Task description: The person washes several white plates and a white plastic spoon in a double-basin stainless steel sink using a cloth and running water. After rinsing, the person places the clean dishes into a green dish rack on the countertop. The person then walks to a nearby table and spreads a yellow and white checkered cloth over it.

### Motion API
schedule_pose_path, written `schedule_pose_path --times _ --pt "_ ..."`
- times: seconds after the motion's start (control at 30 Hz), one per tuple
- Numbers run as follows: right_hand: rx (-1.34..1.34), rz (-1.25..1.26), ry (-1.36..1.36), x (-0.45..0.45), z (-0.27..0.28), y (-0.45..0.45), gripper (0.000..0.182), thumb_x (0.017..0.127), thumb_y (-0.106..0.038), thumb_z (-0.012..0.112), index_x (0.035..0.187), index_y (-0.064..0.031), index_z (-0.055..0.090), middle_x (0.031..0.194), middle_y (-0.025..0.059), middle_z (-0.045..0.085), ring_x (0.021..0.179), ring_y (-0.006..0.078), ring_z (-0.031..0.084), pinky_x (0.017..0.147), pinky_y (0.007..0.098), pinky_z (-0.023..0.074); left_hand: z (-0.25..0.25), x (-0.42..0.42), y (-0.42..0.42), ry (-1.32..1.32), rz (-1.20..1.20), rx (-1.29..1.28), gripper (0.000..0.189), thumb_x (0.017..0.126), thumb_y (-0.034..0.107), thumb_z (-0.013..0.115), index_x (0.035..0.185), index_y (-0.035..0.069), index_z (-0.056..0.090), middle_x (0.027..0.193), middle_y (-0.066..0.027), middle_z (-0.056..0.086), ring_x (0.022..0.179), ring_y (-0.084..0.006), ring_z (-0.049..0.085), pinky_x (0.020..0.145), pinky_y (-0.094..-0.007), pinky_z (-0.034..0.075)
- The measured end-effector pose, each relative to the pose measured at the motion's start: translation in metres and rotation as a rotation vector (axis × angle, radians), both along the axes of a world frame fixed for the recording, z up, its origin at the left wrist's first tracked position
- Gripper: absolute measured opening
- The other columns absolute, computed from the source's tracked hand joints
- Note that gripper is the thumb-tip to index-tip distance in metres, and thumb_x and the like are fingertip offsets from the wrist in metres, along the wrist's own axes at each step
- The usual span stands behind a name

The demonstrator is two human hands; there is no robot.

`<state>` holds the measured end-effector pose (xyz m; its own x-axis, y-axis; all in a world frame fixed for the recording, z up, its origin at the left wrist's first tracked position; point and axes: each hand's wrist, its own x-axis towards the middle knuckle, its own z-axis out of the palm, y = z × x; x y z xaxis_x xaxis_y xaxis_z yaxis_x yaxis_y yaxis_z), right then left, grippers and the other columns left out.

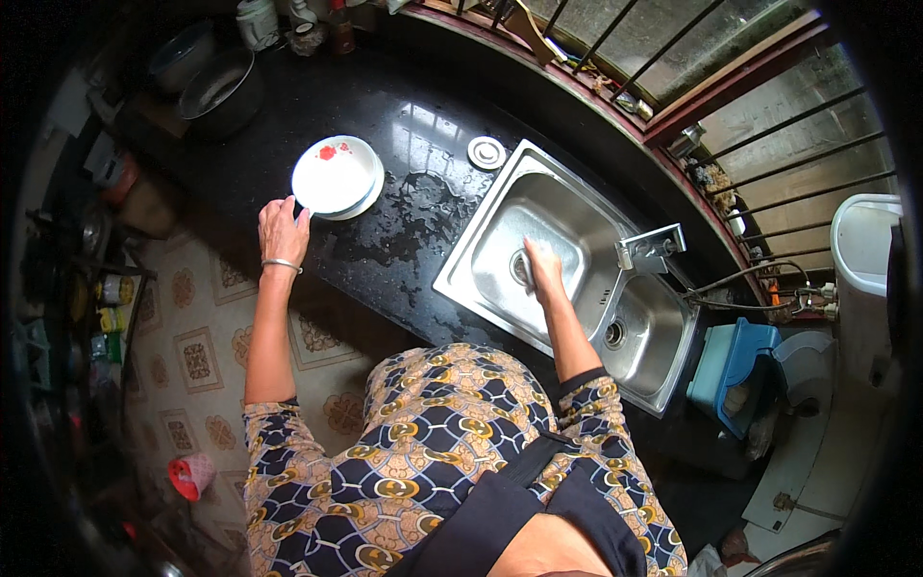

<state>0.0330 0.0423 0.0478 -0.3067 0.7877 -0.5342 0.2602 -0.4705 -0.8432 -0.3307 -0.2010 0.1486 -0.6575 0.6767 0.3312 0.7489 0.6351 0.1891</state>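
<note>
My left hand [284, 229], with a bangle at the wrist, has its thumb and fingers at the near-left rim of a white bowl [324, 180] with red marks inside. That bowl sits on top of other white dishware on the black countertop. Inside the larger basin of the stainless steel double sink [482, 205], my right hand [539, 265] is over the drain [519, 267]. Its fingers are blurred, and whether they hold anything cannot be told. A round sink strainer or stopper [487, 153] lies on the counter beside the sink's upper left corner.
The faucet [649, 249] stands at the sink's far edge. Water is spread over the countertop [411, 216] between bowl and sink. Dark pots [220, 94] and jars [257, 25] stand at the upper left. A blue bin [732, 375] is right of the sink, below the barred window.
</note>
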Motion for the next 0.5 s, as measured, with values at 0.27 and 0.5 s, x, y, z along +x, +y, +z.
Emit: schedule_pose_path --times 0.27,0.5 --pt "0.371 0.141 -0.018 -0.091 0.003 0.034 0.078 0.074 -0.04 0.07 0.134 -0.0052 0.035 0.126 0.0233 0.045 0.115 0.0301 0.046 0.091 0.0386 0.041 -0.018 -0.041 -0.016 -0.536 0.06 0.394 0.041 0.087 0.032 0.058 0.112 -0.001 0.058 0.089 -0.0102 0.064 0.077 -0.0195 0.061 0.071 -0.03 0.05" --pt "-0.076 0.595 0.264 -0.145 0.042 -0.047 0.035 0.088 -0.031 0.058 0.108 -0.0022 0.059 0.086 0.0013 0.059 0.074 0.0073 0.055 0.066 0.0223 0.0474 -0.024 -0.013 -0.009 -1.257 0.197 0.193 0.044 0.091 0.042 0.047 0.099 0.001 0.059 0.079 -0.0077 0.063 0.06 -0.0137 0.062 0.054 -0.024 0.052"
